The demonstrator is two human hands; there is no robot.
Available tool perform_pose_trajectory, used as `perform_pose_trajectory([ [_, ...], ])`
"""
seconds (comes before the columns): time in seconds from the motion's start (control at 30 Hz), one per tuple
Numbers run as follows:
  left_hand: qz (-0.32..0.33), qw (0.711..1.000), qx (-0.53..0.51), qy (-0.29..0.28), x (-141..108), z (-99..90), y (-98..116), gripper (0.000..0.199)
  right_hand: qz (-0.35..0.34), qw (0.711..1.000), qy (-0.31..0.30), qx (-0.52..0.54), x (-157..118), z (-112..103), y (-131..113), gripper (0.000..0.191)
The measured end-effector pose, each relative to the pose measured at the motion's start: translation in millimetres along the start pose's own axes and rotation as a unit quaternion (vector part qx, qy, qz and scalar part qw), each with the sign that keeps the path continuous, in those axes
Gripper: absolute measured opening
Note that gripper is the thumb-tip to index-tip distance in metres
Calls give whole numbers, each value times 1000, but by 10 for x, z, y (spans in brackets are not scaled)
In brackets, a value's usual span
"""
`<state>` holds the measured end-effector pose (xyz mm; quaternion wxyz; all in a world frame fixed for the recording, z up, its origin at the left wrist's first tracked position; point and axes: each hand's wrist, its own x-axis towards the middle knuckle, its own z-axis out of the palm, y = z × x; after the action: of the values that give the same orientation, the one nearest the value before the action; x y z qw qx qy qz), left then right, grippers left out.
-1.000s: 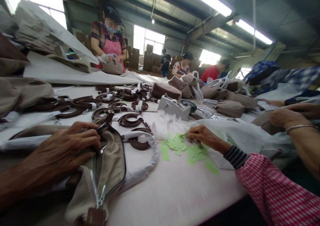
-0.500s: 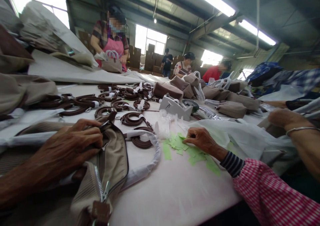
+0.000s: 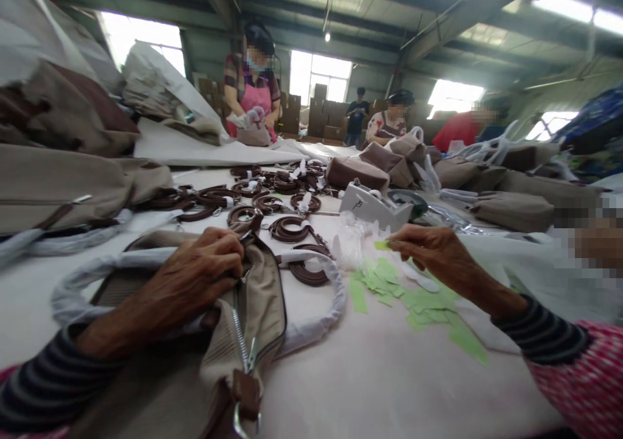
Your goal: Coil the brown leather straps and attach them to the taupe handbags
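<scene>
A beige ribbed handbag (image 3: 265, 277) with brown leather trim lies unzipped in front of me. My left hand (image 3: 192, 280) is closed on the bag's top edge near the zipper; its fingertips are partly hidden. White wrapping covers the bag's handle (image 3: 335, 296), which curves out on the right side. Between thumb and fingers, my right hand (image 3: 438, 254) pinches a small green paper slip (image 3: 380, 246). Just below that hand, a loose pile of green slips (image 3: 382, 277) is spread over the white tabletop (image 3: 370, 374).
Coiled brown straps (image 3: 289, 229) lie beyond the bag. A grey tape dispenser (image 3: 374, 207) stands behind the slips, beside crumpled clear plastic (image 3: 349, 238). More handbags (image 3: 511, 211) are heaped at the right. A person in a pink apron (image 3: 253, 98) handles a bag across the table.
My right hand has lifted off the pile and now holds a green slip. The left hand stays on the bag. The whole view has shifted, so things appear further right.
</scene>
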<state>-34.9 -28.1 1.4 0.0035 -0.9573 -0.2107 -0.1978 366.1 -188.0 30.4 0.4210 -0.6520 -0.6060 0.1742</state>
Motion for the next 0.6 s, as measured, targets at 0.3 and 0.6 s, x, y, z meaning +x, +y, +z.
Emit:
perform_pose_trajectory([
  [0.3, -32, 999, -25, -18, -18, -15, 37, 23, -69, 962, -226, 137, 763, 1573, -921, 7],
  [0.6, -25, 999, 10, 25, -20, 21, 36, 16, 38, 952, -268, 145, 965, 2192, -837, 7],
])
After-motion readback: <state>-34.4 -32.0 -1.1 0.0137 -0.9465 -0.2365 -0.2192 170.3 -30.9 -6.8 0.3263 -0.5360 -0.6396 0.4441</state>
